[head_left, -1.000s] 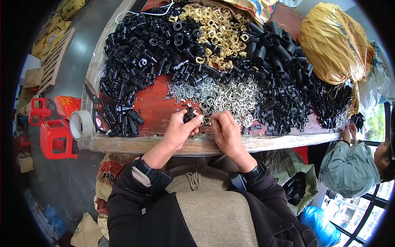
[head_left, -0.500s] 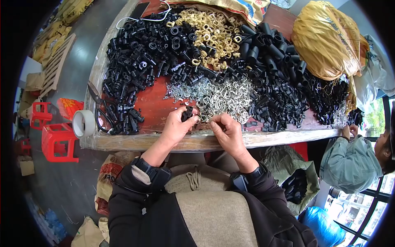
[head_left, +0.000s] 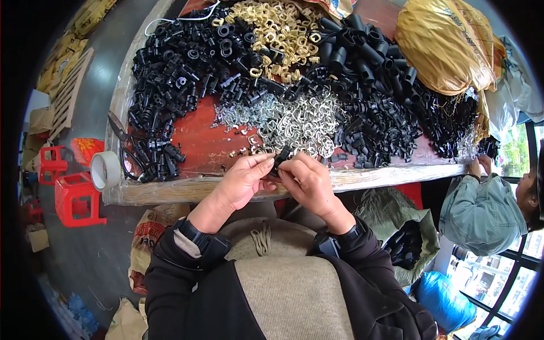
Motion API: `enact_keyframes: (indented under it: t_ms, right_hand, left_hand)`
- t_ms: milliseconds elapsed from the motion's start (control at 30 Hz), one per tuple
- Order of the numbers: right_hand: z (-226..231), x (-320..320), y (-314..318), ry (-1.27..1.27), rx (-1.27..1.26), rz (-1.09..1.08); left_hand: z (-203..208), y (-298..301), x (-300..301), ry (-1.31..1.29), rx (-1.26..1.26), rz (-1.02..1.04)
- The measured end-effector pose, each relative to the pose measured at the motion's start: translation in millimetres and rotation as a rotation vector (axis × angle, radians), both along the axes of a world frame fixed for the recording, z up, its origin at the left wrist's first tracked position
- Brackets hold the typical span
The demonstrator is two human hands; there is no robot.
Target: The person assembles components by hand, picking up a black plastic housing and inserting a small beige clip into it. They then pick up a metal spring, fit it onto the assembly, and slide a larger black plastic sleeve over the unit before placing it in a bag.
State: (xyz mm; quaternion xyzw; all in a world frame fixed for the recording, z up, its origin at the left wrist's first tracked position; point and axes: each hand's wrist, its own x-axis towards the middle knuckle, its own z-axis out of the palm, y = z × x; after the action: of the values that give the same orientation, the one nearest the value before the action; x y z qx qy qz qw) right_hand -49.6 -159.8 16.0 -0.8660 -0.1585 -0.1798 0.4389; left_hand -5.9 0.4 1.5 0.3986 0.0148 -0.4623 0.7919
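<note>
One black plastic fitting (head_left: 284, 153): seemingly unfinished
Left hand (head_left: 245, 180), right hand (head_left: 307, 181): fingers gripping it
Silvery curved metal pieces (head_left: 306, 122): left, loose

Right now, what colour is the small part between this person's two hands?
Black. The small part shows best in the head view.

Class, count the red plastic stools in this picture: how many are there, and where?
2 clearly: the nearer stool left of the table, the farther stool above it in the picture. A red shape farther left may be a third; others may be hidden.
</note>
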Motion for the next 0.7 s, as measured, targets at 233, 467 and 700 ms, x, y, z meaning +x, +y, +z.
enact_keyframes:
  t_ms: [233, 467, 700]
  right_hand:
    - [-3, 8, -3, -0.015, -0.195, 0.055]
    - [4, 3, -2, 0.103, -0.241, 0.163]
    - [6, -3, -3, 0.242, 0.099, 0.166]
  left_hand:
    - [-2, -1, -3, -0.139, 0.134, -0.001]
    - [8, 2, -11, -0.224, 0.175, -0.1]
    - [5, 6, -16, -0.111, 0.097, -0.083]
